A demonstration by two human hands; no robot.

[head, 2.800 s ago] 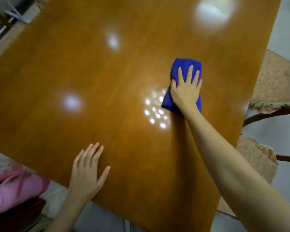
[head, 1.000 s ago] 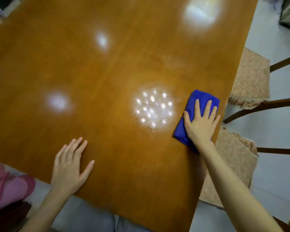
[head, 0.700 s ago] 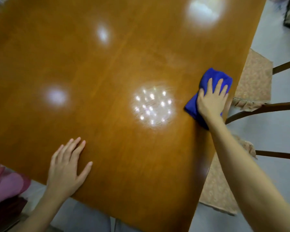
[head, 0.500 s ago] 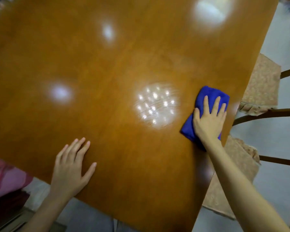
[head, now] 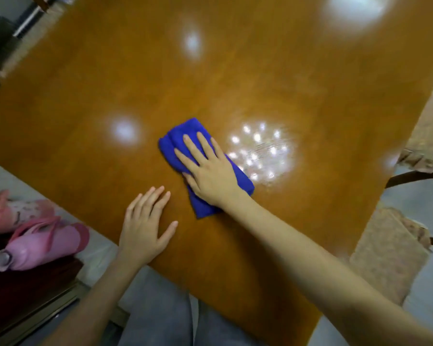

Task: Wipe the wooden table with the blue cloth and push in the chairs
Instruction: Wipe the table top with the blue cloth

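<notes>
A folded blue cloth (head: 205, 168) lies on the wooden table (head: 235, 78) near its front edge, pressed flat under the right hand (head: 210, 171), fingers straight and slightly spread; the left hand (head: 145, 226) rests open-palmed just beside it; two cushioned chairs (head: 390, 253) stand at the table's right edge; pink bottles (head: 40, 243) lie at left.

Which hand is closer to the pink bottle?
Left. The left hand rests on the table nearest the pink bottle; the right hand presses the blue cloth farther off.
</notes>
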